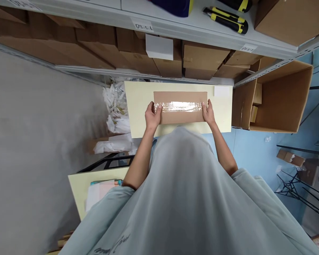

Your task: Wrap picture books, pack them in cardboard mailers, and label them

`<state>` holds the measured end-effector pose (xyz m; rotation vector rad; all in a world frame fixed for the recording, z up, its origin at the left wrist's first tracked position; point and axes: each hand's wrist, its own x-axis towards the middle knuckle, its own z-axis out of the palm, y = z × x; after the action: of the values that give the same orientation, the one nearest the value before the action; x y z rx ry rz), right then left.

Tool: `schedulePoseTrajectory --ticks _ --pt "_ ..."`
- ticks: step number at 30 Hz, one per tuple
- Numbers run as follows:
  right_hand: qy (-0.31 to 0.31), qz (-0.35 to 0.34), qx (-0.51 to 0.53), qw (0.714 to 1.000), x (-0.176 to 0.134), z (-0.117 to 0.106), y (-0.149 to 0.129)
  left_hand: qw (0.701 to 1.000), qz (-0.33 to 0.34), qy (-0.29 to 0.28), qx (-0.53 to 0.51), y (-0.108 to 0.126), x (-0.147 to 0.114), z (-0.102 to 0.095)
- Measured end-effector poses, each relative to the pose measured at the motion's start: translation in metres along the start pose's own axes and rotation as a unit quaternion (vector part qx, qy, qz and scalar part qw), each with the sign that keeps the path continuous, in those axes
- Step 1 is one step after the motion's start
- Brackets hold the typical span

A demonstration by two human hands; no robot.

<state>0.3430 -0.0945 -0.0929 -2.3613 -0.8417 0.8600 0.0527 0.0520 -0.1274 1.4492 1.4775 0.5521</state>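
Observation:
A flat brown cardboard box (pixel 183 118) lies crosswise over the pale yellow tabletop (pixel 139 102) in front of me. Shiny clear packing tape (pixel 182 106) runs along its middle from end to end. My left hand (pixel 152 116) grips the box's left end, thumb on the tape and fingers around the side. At the right end my right hand (pixel 208 112) holds it the same way, thumb near the tape's edge. The box's underside is hidden. A small white label or paper (pixel 221 91) rests at the tabletop's back right corner.
Shelving (pixel 172 30) with several cartons (pixel 204 56) stands behind the table. Utility knives (pixel 227 20) lie on its upper shelf. A large open carton (pixel 281 99) is at the right, with smaller boxes inside. White plastic packaging (pixel 118 106) fills the left side, beside a grey wall (pixel 42 141).

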Motion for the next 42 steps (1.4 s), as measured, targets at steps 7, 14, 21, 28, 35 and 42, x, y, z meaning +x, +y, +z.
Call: schedulePoseTrajectory --ticks 7,14,21,28,35,42 --pt "0.071 -0.021 -0.014 0.997 -0.025 -0.019 0.006 0.998 -0.042 0.036 0.016 0.014 -0.002 -0.019" --pt "0.058 -0.054 0.006 0.997 0.001 -0.014 0.021 1.0 -0.016 0.016 -0.005 0.009 0.02 -0.017" --pt "0.064 -0.056 0.07 0.994 0.02 -0.011 0.04 0.999 -0.004 0.0 -0.04 0.001 0.034 -0.018" --pt "0.083 -0.065 0.045 0.993 0.008 -0.006 0.042 0.999 0.009 0.013 -0.042 -0.01 0.025 -0.016" --pt "0.088 -0.053 0.032 0.994 0.001 -0.007 0.035 0.999 0.012 0.028 -0.026 -0.019 0.021 -0.011" --pt "0.094 -0.099 0.059 0.989 0.0 -0.014 0.018 0.995 0.065 0.068 -0.013 0.002 0.028 -0.028"
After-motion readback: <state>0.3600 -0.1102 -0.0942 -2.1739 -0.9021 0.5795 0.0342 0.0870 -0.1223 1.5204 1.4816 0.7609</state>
